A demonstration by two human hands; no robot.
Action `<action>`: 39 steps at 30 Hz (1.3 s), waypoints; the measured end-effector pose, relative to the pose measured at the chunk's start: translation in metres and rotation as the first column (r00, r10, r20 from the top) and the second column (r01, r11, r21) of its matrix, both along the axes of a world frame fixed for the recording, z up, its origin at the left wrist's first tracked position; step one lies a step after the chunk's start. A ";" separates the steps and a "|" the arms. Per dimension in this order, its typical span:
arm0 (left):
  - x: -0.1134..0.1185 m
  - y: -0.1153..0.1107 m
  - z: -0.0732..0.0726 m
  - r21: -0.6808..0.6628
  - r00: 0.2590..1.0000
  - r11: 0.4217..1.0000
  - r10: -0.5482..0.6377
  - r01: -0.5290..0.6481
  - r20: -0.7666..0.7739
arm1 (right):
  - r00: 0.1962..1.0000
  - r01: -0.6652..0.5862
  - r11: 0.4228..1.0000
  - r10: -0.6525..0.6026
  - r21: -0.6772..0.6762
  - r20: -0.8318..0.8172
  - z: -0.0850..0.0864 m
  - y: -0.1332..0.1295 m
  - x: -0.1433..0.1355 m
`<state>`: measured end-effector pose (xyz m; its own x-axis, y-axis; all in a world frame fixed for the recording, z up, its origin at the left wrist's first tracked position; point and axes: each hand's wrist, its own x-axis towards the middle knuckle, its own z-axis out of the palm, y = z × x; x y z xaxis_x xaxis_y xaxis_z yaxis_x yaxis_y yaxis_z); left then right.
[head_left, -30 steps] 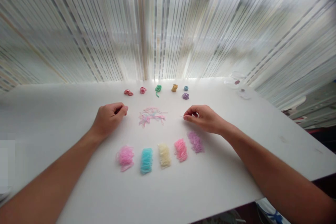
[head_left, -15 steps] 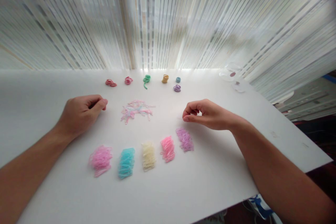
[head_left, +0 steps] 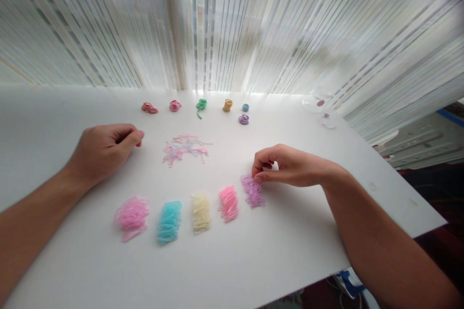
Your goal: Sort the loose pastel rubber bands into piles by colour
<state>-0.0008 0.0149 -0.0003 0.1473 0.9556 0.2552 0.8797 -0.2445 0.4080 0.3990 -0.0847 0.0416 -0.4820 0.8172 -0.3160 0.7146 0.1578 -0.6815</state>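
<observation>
My right hand [head_left: 286,166] has its thumb and fingertips pinched together at the top of the purple band pile [head_left: 253,192]; whatever is between them is too small to tell. My left hand [head_left: 108,147] rests closed on the white table, and its fingers hide anything inside. Between the hands lies a loose tangle of mixed pastel bands [head_left: 185,148]. Nearer the front, a row holds a light pink pile [head_left: 132,217], a turquoise pile [head_left: 169,222], a pale yellow pile [head_left: 201,213], a bright pink pile [head_left: 228,203] and the purple one.
Along the back of the table [head_left: 217,270] stand red [head_left: 149,108], pink [head_left: 175,105], green [head_left: 201,106], gold [head_left: 227,105], blue [head_left: 245,107] and violet coils [head_left: 244,119]. Clear round pieces [head_left: 328,119] lie at the back right, before a striped curtain [head_left: 217,29].
My right hand has come down toward me, from just above the purple pile onto its top edge. My left hand stays closed in about the same place; the whole view has shifted slightly.
</observation>
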 end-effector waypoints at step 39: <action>0.001 -0.001 0.001 -0.004 1.000 1.000 -0.016 0.016 0.022 | 0.991 0.127 0.988 -0.123 0.090 -0.054 -0.005 0.004 0.006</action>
